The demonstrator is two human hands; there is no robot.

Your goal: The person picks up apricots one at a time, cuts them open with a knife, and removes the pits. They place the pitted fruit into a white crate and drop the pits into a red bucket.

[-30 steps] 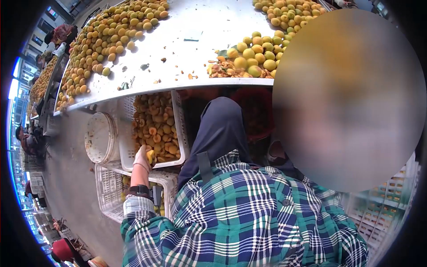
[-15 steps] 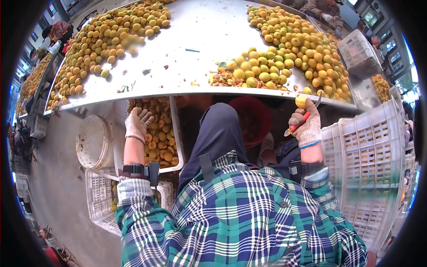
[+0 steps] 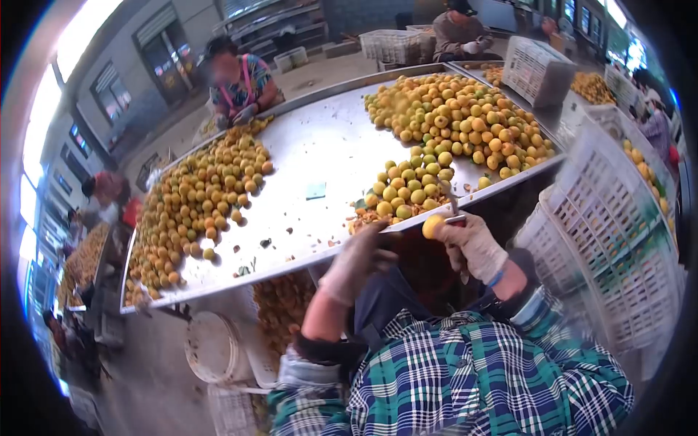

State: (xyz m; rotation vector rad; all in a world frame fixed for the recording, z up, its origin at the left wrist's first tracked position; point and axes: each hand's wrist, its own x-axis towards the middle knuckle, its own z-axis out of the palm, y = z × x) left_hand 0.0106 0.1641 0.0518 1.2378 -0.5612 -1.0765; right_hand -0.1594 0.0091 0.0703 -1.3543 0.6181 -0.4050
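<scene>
My right hand (image 3: pixel 476 249), in a pale knitted glove, is closed around a small knife (image 3: pixel 453 206) whose blade points up toward the table. At its fingertips the same hand grips a yellow apricot (image 3: pixel 432 227). My left hand (image 3: pixel 356 265), also gloved and a little blurred, is raised at the table's near edge, holding nothing, its fingers stretched toward the apricot. Just beyond both hands lie a pile of greenish-yellow apricots (image 3: pixel 411 185) and some orange scraps (image 3: pixel 367 218) on the metal table (image 3: pixel 313 156).
More apricots (image 3: pixel 211 196) cover the table's left side, with another heap (image 3: pixel 472 116) at the right. Below the edge sit a crate of halved apricots (image 3: pixel 282 309) and a white bucket (image 3: pixel 211 349). White plastic crates (image 3: pixel 611 225) stand at my right. Other people (image 3: pixel 243 83) work around the table.
My left hand has moved from above the crate of halves up and right toward my right hand. The view has turned and tilted up. My right hand keeps the apricot and knife.
</scene>
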